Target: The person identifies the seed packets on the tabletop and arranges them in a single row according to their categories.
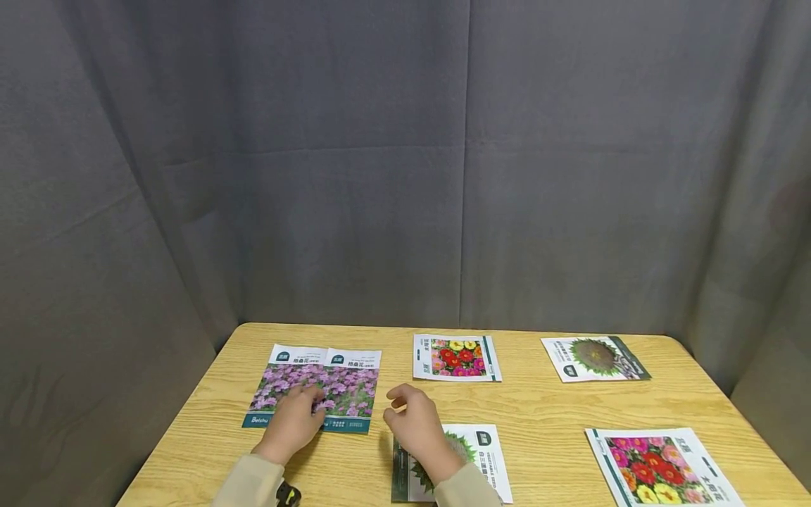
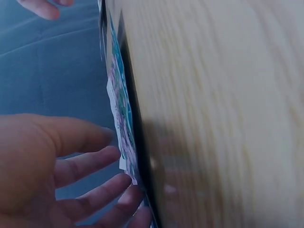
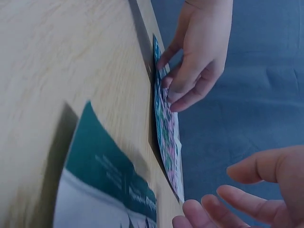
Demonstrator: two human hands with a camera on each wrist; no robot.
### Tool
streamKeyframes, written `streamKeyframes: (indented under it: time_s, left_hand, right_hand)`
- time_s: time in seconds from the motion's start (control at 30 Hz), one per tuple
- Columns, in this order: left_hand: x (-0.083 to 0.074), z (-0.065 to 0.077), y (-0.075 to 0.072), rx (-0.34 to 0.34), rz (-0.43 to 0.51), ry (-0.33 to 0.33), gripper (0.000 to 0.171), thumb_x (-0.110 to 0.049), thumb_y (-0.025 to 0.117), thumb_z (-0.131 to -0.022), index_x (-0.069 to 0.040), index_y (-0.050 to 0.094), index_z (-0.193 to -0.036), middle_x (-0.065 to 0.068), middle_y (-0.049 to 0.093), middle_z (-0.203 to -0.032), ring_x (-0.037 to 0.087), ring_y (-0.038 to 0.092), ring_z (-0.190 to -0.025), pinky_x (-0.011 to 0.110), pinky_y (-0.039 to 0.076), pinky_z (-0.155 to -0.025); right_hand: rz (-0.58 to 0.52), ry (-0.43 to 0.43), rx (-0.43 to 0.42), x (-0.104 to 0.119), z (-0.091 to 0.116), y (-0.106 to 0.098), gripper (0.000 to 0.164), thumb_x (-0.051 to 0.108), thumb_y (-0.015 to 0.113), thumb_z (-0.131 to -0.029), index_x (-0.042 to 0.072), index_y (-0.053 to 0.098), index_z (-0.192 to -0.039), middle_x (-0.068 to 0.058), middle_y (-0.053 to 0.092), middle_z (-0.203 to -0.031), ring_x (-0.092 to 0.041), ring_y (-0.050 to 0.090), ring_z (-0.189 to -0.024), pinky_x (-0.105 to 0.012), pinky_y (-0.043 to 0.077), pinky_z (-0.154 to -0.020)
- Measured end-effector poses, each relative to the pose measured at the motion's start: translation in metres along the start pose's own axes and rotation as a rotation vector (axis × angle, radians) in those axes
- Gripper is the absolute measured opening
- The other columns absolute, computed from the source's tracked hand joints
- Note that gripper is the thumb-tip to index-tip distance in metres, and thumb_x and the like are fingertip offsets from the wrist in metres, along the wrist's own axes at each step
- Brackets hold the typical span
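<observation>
Head view: loosely spread left hand (image 1: 293,421) touches two flat, rectangular, purple-flowered packets (image 1: 353,389) near the counter's (image 1: 203,451) left edge; right hand (image 1: 415,424), fingers bent, holds nothing. Dragging fingertips could skew the pair.

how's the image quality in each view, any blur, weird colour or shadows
Head view: fairly even light, two rectangular purple-flowered printed packets clear on the pale wooden table; left wrist view: bluish cast, soft focus, dark shadow along a packet's edge; right wrist view: bluish too, lettering blurred on the green-and-white printed packet, with shadow beside it.
</observation>
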State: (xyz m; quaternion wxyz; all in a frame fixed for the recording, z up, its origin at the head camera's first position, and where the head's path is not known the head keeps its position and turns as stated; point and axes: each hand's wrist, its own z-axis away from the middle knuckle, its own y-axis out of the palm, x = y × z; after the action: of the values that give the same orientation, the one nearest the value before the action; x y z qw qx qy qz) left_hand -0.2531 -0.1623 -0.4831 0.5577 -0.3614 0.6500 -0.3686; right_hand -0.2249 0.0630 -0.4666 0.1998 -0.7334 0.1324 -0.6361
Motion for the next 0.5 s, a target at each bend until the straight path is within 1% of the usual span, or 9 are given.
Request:
streamKeyframes:
  time_s: [0.07, 0.17, 0.23, 0.3, 0.37, 0.4, 0.43, 0.5]
  left_hand:
    - [-0.002, 0.001, -0.001, -0.004, 0.005, 0.003, 0.025, -0.007, 0.071, -0.092, -0.002, 0.070, -0.116, 0.025, 0.064, -0.121, 0.047, 0.059, -0.111, 0.062, 0.049, -0.092]
    - [-0.007, 0.003, -0.003, -0.017, 0.007, 0.011, 0.021, -0.008, 0.071, -0.092, -0.004, 0.071, -0.113, 0.026, 0.063, -0.123, 0.049, 0.058, -0.113, 0.063, 0.049, -0.091]
    - [-0.011, 0.003, -0.005, -0.025, 0.017, 0.021, 0.019, -0.008, 0.070, -0.092, -0.005, 0.072, -0.111, 0.024, 0.064, -0.119, 0.045, 0.061, -0.107, 0.059, 0.051, -0.085]
    - [-0.015, 0.004, -0.006, -0.040, 0.024, 0.042, 0.019, -0.008, 0.071, -0.092, -0.005, 0.072, -0.110, 0.023, 0.064, -0.119, 0.042, 0.061, -0.105, 0.055, 0.052, -0.082]
    - [-0.020, 0.004, -0.007, -0.047, 0.057, 0.058, 0.020, -0.007, 0.070, -0.093, -0.004, 0.072, -0.112, 0.021, 0.063, -0.118, 0.032, 0.062, -0.089, 0.046, 0.052, -0.071]
    - [-0.023, 0.004, -0.007, -0.050, 0.068, 0.068, 0.019, -0.007, 0.069, -0.093, -0.004, 0.072, -0.112, 0.020, 0.063, -0.116, 0.027, 0.059, -0.082, 0.043, 0.049, -0.067]
    - [-0.025, 0.003, -0.006, -0.059, 0.076, 0.082, 0.019, -0.006, 0.069, -0.093, -0.004, 0.071, -0.112, 0.020, 0.063, -0.118, 0.023, 0.057, -0.077, 0.040, 0.048, -0.066]
    - [-0.030, 0.002, -0.006, -0.074, 0.104, 0.108, 0.020, -0.005, 0.068, -0.094, -0.004, 0.071, -0.114, 0.020, 0.062, -0.120, 0.019, 0.054, -0.072, 0.037, 0.047, -0.063]
  right_hand:
    - [0.004, -0.003, -0.009, -0.003, 0.001, -0.003, 0.027, 0.002, 0.066, -0.090, -0.006, 0.065, -0.117, -0.016, 0.063, -0.101, -0.025, 0.065, -0.082, -0.037, 0.054, -0.062]
    - [0.012, -0.012, -0.022, -0.006, 0.001, -0.008, 0.027, 0.002, 0.066, -0.089, -0.006, 0.066, -0.116, -0.015, 0.064, -0.101, -0.025, 0.065, -0.082, -0.036, 0.055, -0.064]
    - [0.014, -0.016, -0.029, -0.008, 0.001, -0.012, 0.027, 0.002, 0.066, -0.089, -0.005, 0.066, -0.115, -0.014, 0.063, -0.100, -0.024, 0.064, -0.082, -0.036, 0.055, -0.064]
    - [0.020, -0.021, -0.041, -0.011, 0.000, -0.015, 0.027, 0.002, 0.066, -0.088, -0.005, 0.066, -0.115, -0.014, 0.064, -0.099, -0.024, 0.064, -0.081, -0.035, 0.055, -0.065]
    - [0.029, -0.024, -0.058, -0.014, 0.000, -0.019, 0.027, 0.001, 0.067, -0.088, -0.005, 0.066, -0.114, -0.014, 0.064, -0.099, -0.024, 0.064, -0.081, -0.035, 0.055, -0.065]
    - [0.036, -0.030, -0.068, -0.015, 0.000, -0.021, 0.026, 0.001, 0.067, -0.087, -0.005, 0.066, -0.113, -0.014, 0.065, -0.098, -0.024, 0.064, -0.081, -0.036, 0.055, -0.066]
    - [0.041, -0.031, -0.077, -0.017, 0.000, -0.023, 0.026, 0.001, 0.067, -0.087, -0.005, 0.066, -0.112, -0.015, 0.065, -0.098, -0.024, 0.064, -0.080, -0.036, 0.055, -0.066]
    - [0.051, -0.040, -0.096, -0.019, -0.001, -0.027, 0.024, 0.000, 0.066, -0.086, -0.005, 0.066, -0.109, -0.015, 0.066, -0.096, -0.025, 0.065, -0.080, -0.037, 0.056, -0.068]
